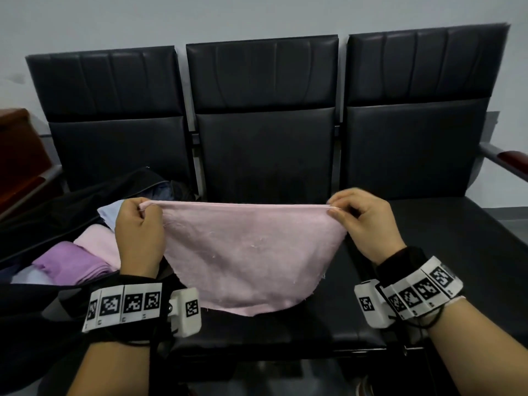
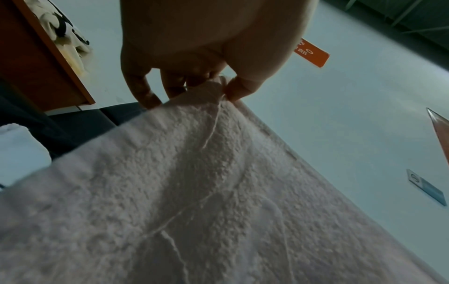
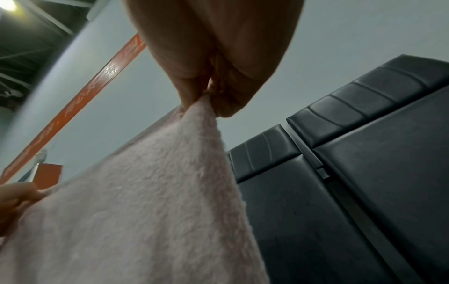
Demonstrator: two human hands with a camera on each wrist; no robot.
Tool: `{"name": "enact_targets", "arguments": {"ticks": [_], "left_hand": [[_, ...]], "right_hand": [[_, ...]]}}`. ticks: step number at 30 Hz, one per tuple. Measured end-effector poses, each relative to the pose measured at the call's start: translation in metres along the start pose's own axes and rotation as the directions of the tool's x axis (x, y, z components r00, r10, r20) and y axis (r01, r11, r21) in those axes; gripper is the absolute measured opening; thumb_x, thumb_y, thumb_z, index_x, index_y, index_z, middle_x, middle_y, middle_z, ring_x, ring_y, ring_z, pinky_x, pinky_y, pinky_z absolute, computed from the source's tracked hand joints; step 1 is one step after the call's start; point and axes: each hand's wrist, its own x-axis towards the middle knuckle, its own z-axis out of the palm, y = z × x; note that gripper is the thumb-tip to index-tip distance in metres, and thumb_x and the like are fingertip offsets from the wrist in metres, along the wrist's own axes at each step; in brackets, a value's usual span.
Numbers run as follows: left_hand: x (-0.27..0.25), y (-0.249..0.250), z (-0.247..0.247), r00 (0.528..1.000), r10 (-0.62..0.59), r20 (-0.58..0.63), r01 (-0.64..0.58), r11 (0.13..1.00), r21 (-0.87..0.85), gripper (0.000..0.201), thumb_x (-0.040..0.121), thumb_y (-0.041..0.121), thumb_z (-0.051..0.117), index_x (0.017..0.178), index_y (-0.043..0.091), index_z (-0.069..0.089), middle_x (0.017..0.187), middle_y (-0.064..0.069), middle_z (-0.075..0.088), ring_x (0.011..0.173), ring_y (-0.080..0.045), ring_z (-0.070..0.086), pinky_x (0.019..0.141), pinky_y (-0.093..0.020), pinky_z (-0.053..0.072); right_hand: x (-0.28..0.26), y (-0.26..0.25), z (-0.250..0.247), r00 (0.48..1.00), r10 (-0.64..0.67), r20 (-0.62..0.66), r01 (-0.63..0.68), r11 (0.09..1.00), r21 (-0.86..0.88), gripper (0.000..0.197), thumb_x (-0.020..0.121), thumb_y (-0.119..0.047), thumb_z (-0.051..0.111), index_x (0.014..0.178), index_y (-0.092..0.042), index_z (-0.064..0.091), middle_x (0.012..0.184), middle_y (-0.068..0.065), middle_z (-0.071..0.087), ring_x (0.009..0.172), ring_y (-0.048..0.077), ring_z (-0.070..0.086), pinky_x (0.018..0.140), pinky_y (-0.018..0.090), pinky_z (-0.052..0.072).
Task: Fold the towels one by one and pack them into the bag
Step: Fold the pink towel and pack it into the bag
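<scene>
step: fold pink towel | left hand and right hand pinch its top corners above the seat | we keep the edge taut, corners level | bag lies left

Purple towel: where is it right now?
In the head view the purple towel lies folded in the open black bag at lower left, beside a folded pink towel, just left of the left hand.
</scene>
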Motion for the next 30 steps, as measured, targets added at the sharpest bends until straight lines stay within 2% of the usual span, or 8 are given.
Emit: {"name": "enact_targets", "arguments": {"ticks": [3,8,12,14,17,19,24,30], "left_hand": [[0.0,-0.002,-0.001,1.0,-0.003,-0.004,0.003,1.0,0.008,0.013,0.096,0.018,0.045,0.094,0.016,0.058,0.08,0.016,0.054,0.086,-0.013,0.05,0.076,-0.028,0.034],[-0.001,-0.003,0.0,1.0,-0.016,0.013,0.016,1.0,-0.01,0.014,0.095,0.02,0.046,0.095,0.016,0.059,0.082,0.013,0.056,0.088,-0.015,0.053,0.077,-0.031,0.037],[0.002,0.011,0.004,0.998,-0.017,0.055,0.019,0.999,-0.031,0.012,0.096,0.019,0.047,0.095,0.015,0.059,0.082,0.012,0.056,0.084,-0.015,0.053,0.07,-0.029,0.041],[0.004,0.022,0.004,0.998,0.005,0.067,0.0,0.998,-0.068,0.013,0.096,0.018,0.048,0.098,0.013,0.059,0.083,0.012,0.056,0.08,-0.009,0.053,0.073,-0.027,0.042],[0.006,0.036,-0.003,0.996,0.062,0.059,-0.054,0.991,-0.125,0.012,0.096,0.015,0.05,0.099,0.01,0.06,0.083,0.012,0.056,0.07,0.011,0.052,0.066,-0.008,0.041],[0.002,0.041,-0.01,0.994,0.077,0.071,-0.065,0.985,-0.158,0.012,0.096,0.014,0.05,0.099,0.009,0.061,0.083,0.01,0.056,0.068,0.013,0.051,0.063,-0.005,0.04],[-0.007,0.06,-0.031,0.992,0.064,0.107,-0.034,0.966,-0.257,0.013,0.091,0.012,0.05,0.091,0.016,0.062,0.082,0.011,0.055,0.072,0.004,0.049,0.07,-0.02,0.04],[0.005,0.084,-0.043,0.995,0.076,0.067,-0.048,0.937,-0.346,0.014,0.08,0.018,0.051,0.074,0.028,0.059,0.068,0.018,0.055,0.06,0.008,0.047,0.053,-0.009,0.039]], "right_hand": [[-0.001,-0.004,-0.002,0.998,0.049,0.028,-0.05,0.998,0.029,0.011,0.082,-0.011,0.077,0.079,-0.02,0.073,0.086,-0.014,0.071,0.085,0.006,0.067,0.077,0.016,0.052],[0.0,-0.004,-0.005,0.989,0.145,0.018,-0.145,0.987,0.066,0.02,0.073,-0.013,0.085,0.07,-0.025,0.07,0.079,-0.014,0.07,0.075,0.005,0.065,0.067,0.011,0.049],[0.015,-0.008,-0.008,0.978,0.187,-0.088,-0.186,0.982,0.028,0.019,0.078,-0.014,0.081,0.086,-0.028,0.071,0.08,-0.016,0.066,0.077,-0.003,0.062,0.068,0.006,0.046],[0.024,-0.014,-0.013,0.98,0.161,-0.121,-0.167,0.985,-0.042,0.016,0.084,-0.016,0.076,0.098,-0.024,0.072,0.089,-0.019,0.064,0.083,-0.006,0.061,0.072,0.001,0.042],[0.03,-0.025,-0.024,0.982,0.131,-0.137,-0.142,0.987,-0.076,0.011,0.089,-0.019,0.07,0.087,-0.029,0.067,0.089,-0.016,0.061,0.084,-0.006,0.058,0.071,0.001,0.039],[0.025,-0.031,-0.031,0.981,0.142,-0.135,-0.147,0.989,-0.025,0.017,0.091,-0.021,0.068,0.082,-0.034,0.062,0.087,-0.016,0.062,0.082,-0.009,0.058,0.068,0.001,0.04],[0.009,-0.051,-0.046,0.978,0.175,-0.116,-0.139,0.954,0.265,0.012,0.091,-0.024,0.067,0.081,-0.031,0.068,0.078,-0.017,0.067,0.073,-0.003,0.06,0.066,0.014,0.047],[0.027,-0.078,-0.065,0.959,0.168,-0.228,-0.062,0.91,0.41,0.005,0.085,-0.033,0.071,0.081,-0.03,0.072,0.076,-0.015,0.07,0.068,-0.003,0.061,0.055,0.013,0.048]]}}
